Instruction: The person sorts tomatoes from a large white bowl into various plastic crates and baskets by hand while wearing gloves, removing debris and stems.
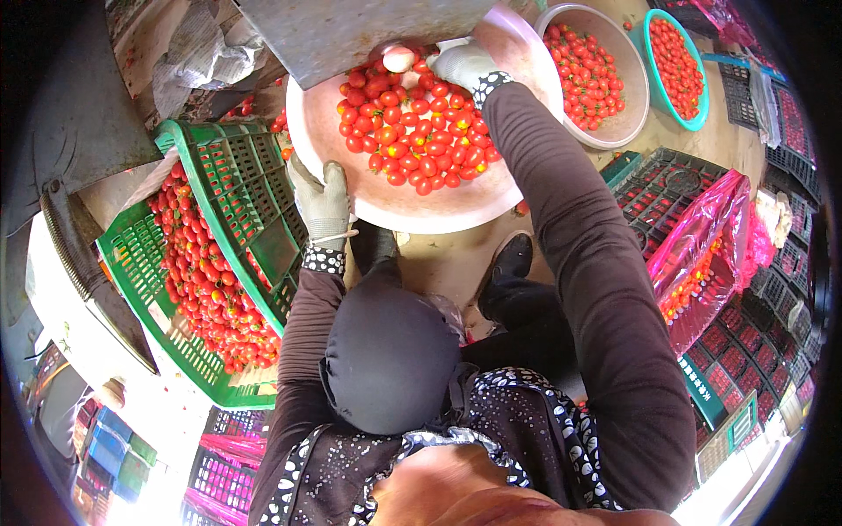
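Note:
A large white plastic basin [421,217] holding many small red tomatoes [421,141] lies before me, under the edge of a metal sheet. My left hand [323,194], in a pale work glove, grips the basin's left rim, thumb on the near side. My right hand [464,62], gloved too, reaches over the basin to its far side, at the edge of the tomatoes; its fingertips are partly hidden by the metal sheet, so its hold cannot be made out. Beside it, among the tomatoes, is a round whitish object [398,59].
A tilted green plastic crate [191,164] of tomatoes stands at left. At upper right are a pale basin [635,98] and a turquoise basin [704,112], both with tomatoes. Black crates [664,184] and pink plastic film [730,223] lie right. The metal sheet [355,33] overhangs the far side.

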A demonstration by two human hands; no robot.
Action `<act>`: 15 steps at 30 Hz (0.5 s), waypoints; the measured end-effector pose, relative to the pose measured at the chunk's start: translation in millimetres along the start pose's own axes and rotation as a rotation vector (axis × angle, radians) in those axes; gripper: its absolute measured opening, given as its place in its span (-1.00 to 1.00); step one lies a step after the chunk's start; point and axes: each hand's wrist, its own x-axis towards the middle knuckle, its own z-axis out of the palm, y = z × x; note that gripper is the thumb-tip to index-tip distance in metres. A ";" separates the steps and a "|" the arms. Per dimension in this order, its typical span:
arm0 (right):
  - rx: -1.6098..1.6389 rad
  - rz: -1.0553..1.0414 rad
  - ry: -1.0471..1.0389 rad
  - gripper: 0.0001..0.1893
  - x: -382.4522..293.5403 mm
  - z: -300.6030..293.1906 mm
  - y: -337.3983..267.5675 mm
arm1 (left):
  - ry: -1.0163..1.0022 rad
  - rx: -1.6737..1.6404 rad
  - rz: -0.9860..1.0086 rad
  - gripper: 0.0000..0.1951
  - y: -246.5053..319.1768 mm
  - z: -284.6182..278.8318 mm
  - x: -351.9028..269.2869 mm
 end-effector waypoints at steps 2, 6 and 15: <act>0.056 -0.027 -0.123 -0.62 -4.1 -7.2 10.0 | -0.012 -0.043 -0.077 -0.47 4.1 0.6 -1.5; 0.145 -0.073 -0.233 -0.66 -40.1 -32.7 25.3 | -0.017 -0.050 -0.210 -0.47 36.0 -0.4 -5.9; 1.141 0.136 -0.131 -0.67 -48.8 -37.9 43.5 | -0.032 0.017 -0.019 -0.48 0.1 -5.6 0.9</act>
